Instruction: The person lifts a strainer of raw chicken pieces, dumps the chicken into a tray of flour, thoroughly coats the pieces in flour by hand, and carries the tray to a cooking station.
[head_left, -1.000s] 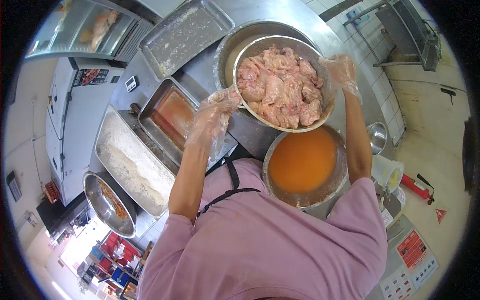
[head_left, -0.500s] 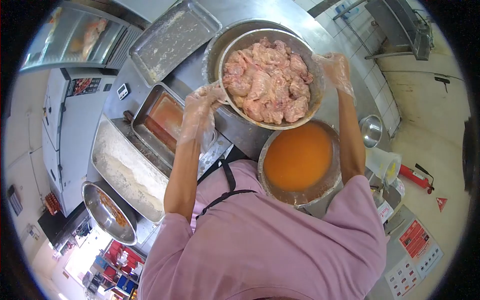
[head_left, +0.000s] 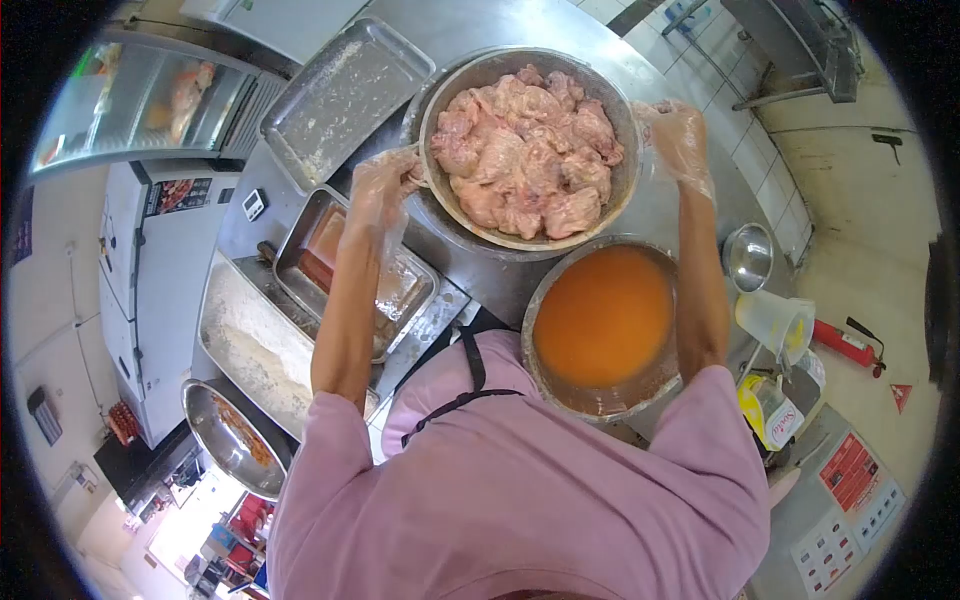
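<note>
Raw chicken pieces (head_left: 530, 150) fill a round metal pan (head_left: 624, 185), perhaps a colander, over a larger metal basin (head_left: 468, 233). My left hand (head_left: 380, 185), in a clear plastic glove, has its fingers closed on the pan's left edge. On the opposite side, my right hand (head_left: 677, 145), gloved the same way, grips the pan's right edge. Just below, close to my body, a metal bowl (head_left: 535, 375) holds orange liquid (head_left: 603, 315).
To the left are a floury tray (head_left: 350, 100), a tray with reddish liquid (head_left: 283, 262), a long flour-filled pan (head_left: 255, 350) and a steel bowl (head_left: 215, 435). A small timer (head_left: 255, 204) lies nearby. At right are a small steel bowl (head_left: 748, 258) and a plastic jug (head_left: 775, 322).
The pan of chicken has shifted slightly left, and both hands have moved with it, still gripping its edges. My whole view has also shifted a little.
</note>
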